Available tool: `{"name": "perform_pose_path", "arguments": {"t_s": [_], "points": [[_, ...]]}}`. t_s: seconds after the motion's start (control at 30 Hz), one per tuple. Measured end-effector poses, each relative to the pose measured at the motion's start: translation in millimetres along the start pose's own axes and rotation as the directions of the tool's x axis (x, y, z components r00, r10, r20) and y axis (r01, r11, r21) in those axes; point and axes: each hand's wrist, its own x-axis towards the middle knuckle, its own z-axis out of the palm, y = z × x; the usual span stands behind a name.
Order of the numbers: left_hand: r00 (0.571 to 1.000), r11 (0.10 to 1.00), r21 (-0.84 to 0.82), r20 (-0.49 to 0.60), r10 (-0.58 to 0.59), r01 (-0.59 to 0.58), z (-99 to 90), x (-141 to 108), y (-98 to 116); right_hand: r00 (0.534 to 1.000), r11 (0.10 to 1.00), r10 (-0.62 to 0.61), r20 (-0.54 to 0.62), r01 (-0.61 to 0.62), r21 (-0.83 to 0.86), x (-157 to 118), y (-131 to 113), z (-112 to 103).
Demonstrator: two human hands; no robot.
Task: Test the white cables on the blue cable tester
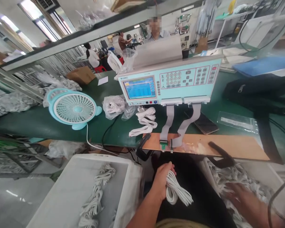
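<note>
My left hand [163, 180] is closed around a coiled bundle of white cable [177, 190], held over my dark-clad lap. The bundle's loops hang out to the right of the fingers. On the right, my right hand [242, 196] reaches into a white bin [212, 172] among many white cable bundles [249, 180]; it is smeared by motion and its fingers are hard to make out. Ahead stands a light-blue tester [190, 79] with a lit screen [141, 88]. Two grey ribbon cables [167, 123] run down from it to small connector boards [163, 146] on a wooden board [199, 144].
A left-hand white bin [130, 171] holds coiled cables [95, 196]. On the green table [104, 131] are a light-blue fan [76, 109], more coiled cables [146, 122], a bagged cable [112, 107] and a dark phone [205, 123]. Black clamps [142, 148] grip the board. A person [156, 31] sits opposite.
</note>
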Motion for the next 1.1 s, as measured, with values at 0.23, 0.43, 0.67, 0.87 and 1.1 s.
{"name": "perform_pose_path", "arguments": {"t_s": [0.23, 0.43, 0.67, 0.87, 1.1], "points": [[0.989, 0.985, 0.097, -0.009, 0.146, -0.145, 7.7, -3.0, -17.9, 0.875, 0.911, -0.412, 0.256, 0.394, 0.120, 9.4, -136.7, 64.3], [0.973, 0.984, 0.173, 0.230, 0.009, -0.050, -20.2, -23.6, -4.0, 0.808, 0.834, -0.499, 0.312, 0.351, 0.426, 19.9, -136.2, 66.6], [0.895, 0.863, 0.407, 0.434, 0.106, -0.300, -39.1, -27.3, 14.7, 0.675, 0.770, -0.605, 0.423, 0.360, 0.526, 27.9, -141.5, 47.1], [0.948, 0.976, 0.218, 0.312, -0.064, -0.006, -34.5, -18.3, 7.3, 0.614, 0.684, -0.701, 0.363, 0.723, 0.096, 33.1, -135.5, 60.3], [0.981, 0.981, 0.175, 0.156, -0.112, 0.084, -26.6, -7.2, 10.4, 0.774, 0.779, -0.626, 0.094, 0.617, 0.113, 49.2, -145.2, 62.4]]}}
